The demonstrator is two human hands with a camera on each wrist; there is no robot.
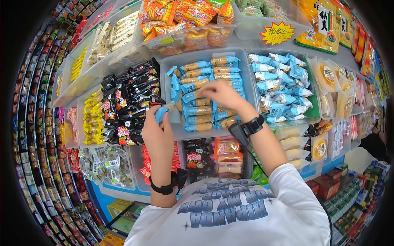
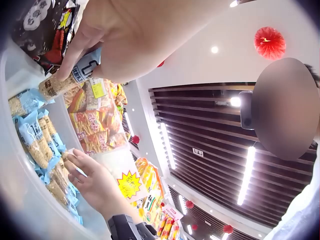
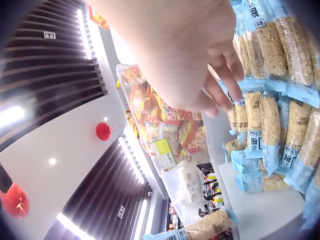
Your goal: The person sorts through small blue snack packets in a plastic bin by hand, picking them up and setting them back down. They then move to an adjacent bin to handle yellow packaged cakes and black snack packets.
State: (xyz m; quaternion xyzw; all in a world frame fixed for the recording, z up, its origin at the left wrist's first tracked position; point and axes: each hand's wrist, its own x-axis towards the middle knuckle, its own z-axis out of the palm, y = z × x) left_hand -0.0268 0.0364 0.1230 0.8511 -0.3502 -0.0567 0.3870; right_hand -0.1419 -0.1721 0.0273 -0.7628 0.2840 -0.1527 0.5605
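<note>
In the head view my left hand [image 1: 159,133] pinches a blue-wrapped grain bar [image 1: 162,112] between thumb and fingers, at the left edge of a clear bin [image 1: 165,61]. The left wrist view shows this bar [image 2: 75,77] held by its blue end, its tan part pointing down-left. My right hand [image 1: 223,94] is over rows of similar bars [image 1: 199,110], fingers bent downward. In the right wrist view my right hand [image 3: 195,60] has its fingers loosely bent beside the bars [image 3: 270,125]; nothing is visible between them.
Black-wrapped snacks [image 1: 133,94] fill the bin on the left, and blue-and-white packets [image 1: 283,82] the one on the right. Orange snack bags [image 1: 180,16] stand behind in a raised bin. Nearer the body are red packets [image 1: 150,162] and dark packets [image 1: 197,153].
</note>
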